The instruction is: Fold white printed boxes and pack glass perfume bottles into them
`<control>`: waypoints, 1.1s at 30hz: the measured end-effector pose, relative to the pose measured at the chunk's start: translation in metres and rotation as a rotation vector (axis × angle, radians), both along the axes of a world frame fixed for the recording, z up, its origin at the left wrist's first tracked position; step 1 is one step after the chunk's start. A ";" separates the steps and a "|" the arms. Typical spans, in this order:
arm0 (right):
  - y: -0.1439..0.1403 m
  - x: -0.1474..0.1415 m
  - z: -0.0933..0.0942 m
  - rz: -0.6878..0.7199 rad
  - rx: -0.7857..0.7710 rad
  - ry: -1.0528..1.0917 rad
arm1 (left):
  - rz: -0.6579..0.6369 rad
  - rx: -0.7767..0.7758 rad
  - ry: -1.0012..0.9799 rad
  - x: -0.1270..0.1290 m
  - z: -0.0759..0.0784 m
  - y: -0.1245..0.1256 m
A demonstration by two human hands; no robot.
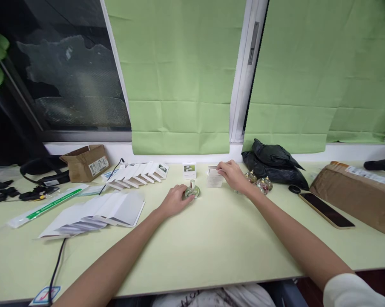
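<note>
A: What's hard to make out?

B: The left hand (175,200) covers part of the small glass bottle (192,190); its grip rests against the glass, but I cannot tell whether the fingers clench it. The right hand (232,174) grasps the small white box (214,178) at its top, hiding that corner.

A: And the room around them?

B: Both sit far back on the table (211,243), near the window sill. The near half lies bare, between flat cartons (96,213) and a phone (326,209).
</note>
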State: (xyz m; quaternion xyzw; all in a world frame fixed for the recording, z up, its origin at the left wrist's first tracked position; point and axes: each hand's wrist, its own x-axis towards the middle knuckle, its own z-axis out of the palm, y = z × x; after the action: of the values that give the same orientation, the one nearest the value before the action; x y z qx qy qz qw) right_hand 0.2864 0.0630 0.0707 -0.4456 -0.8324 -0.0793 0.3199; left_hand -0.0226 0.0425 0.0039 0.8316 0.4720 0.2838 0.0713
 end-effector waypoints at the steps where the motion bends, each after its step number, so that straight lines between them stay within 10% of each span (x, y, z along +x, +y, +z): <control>1: -0.008 -0.002 0.002 0.023 -0.008 0.022 | -0.001 -0.008 -0.012 0.000 0.000 0.000; 26: -0.044 -0.005 -0.025 0.195 -0.116 0.287 | -0.079 0.000 -0.183 0.001 -0.001 -0.005; 33: -0.046 -0.006 -0.025 0.257 -0.088 0.274 | -0.088 0.441 -0.278 0.009 0.007 -0.013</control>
State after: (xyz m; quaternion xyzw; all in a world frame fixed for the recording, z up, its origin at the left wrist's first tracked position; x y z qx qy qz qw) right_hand 0.2800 0.0174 0.0456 -0.3558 -0.8338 0.0602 0.4177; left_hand -0.0132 0.0300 0.0105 0.7999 0.3476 0.4878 -0.0355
